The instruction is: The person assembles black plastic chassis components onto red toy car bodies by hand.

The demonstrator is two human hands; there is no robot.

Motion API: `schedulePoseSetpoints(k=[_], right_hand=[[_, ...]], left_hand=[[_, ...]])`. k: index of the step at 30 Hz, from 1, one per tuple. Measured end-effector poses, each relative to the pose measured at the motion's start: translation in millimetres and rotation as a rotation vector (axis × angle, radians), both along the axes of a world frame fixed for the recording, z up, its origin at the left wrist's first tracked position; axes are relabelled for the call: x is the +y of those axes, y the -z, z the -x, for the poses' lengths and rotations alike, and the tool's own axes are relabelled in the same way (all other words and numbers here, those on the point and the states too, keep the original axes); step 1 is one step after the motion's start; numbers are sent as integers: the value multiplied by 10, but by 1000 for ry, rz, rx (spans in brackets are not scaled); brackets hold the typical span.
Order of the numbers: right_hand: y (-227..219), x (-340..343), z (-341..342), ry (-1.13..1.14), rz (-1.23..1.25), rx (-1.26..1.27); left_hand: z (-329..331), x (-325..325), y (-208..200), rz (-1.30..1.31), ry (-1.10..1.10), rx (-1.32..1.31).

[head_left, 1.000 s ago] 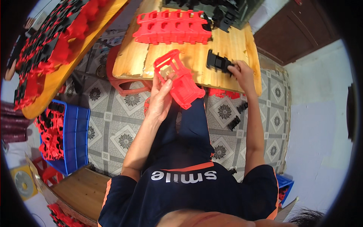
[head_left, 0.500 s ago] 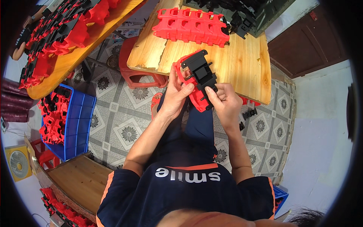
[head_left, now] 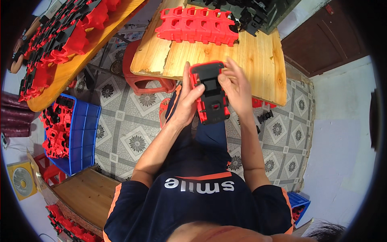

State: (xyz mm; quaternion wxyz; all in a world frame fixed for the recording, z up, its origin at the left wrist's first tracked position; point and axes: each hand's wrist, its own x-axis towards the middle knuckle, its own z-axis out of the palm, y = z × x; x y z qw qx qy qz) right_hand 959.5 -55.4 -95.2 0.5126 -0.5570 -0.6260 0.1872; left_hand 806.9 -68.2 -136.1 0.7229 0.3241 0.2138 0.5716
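A red plastic housing (head_left: 193, 76) with a black plastic insert (head_left: 213, 101) lying in it is held up over my lap, just off the near edge of the table. My left hand (head_left: 186, 104) is closed around its left side, with the thumb across the black face. On the opposite side is my right hand (head_left: 238, 90), its thumb at the upper right edge of the insert. Its other fingers are stretched out beyond the part and slightly blurred. A row of red housings (head_left: 197, 26) lies on the table behind the held part.
The wooden table (head_left: 258, 68) also bears a grey-green bin (head_left: 278, 18) of black parts. Red and black parts fill a blue crate (head_left: 82, 133) on the left, below a second table (head_left: 86, 60). A red stool (head_left: 133, 80) stands close by. Another person's arm (head_left: 18, 62) shows at the far left.
The held part has turned more upright, and its black insert now lies flat within the red housing. My right hand has moved up from the lower end, its fingers opening out.
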Motion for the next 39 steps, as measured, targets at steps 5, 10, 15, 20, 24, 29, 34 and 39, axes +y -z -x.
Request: schedulePoseSetpoints(k=[5, 10, 15, 20, 24, 29, 34, 39], right_hand=[[40, 189, 179, -292, 37, 211], [95, 79, -225, -686, 273, 434], [210, -285, 204, -641, 238, 527], [-26, -238, 583, -642, 234, 438], [-208, -168, 793, -723, 153, 779], [151, 54, 922, -933, 223, 488], [-83, 165, 1287, -924, 103, 352], [630, 813, 1147, -746, 227, 53]], left_hand=[[-98, 92, -1, -85, -322, 261], [111, 87, -356, 37, -282, -100], [270, -58, -571, -266, -457, 119], [611, -127, -663, -276, -500, 145], [811, -270, -578, -592, -536, 694], [943, -578, -432, -379, -806, 519], [1964, -725, -886, -361, -1639, 519], [3889, -1597, -981, -169, -1936, 180]])
